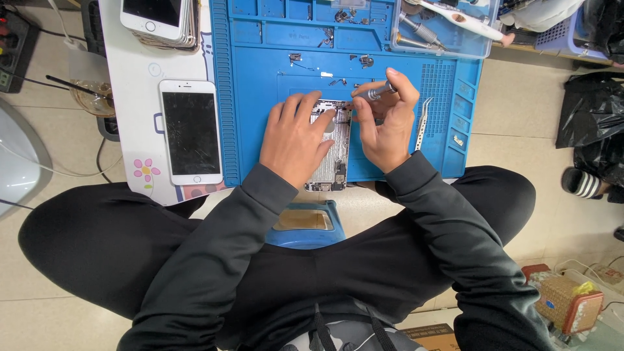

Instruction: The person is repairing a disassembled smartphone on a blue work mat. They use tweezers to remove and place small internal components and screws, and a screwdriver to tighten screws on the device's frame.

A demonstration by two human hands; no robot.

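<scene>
Opened silver smartphone housing (329, 156), its screen off and its inner parts bare, lies lengthwise on the blue silicone repair mat (260, 110), near the mat's front edge and between the person's two hands. The left hand (297, 140) rests palm down on the housing's left side, fingers spread a little apart and pressed flat, the fingertips reaching its upper end. The right hand (387, 123) sits just beside the housing's right edge, thumb and forefinger pinched together around a slim grey metal screwdriver (375, 93), whose tip points left toward the housing's top corner; whether the tip touches a screw is too small to tell. A pair of silver metal tweezers (423, 123) lies on the mat just right of the right hand. Small loose screws and brackets (338, 82) are scattered on the mat above the housing. Left of the mat, on the white tabletop (130, 71), lies a white smartphone with a dark cracked screen (190, 132), and beyond it a stack of white smartphones (161, 19). A clear plastic tray of tools (445, 29) stands at the mat's far right corner.
</scene>
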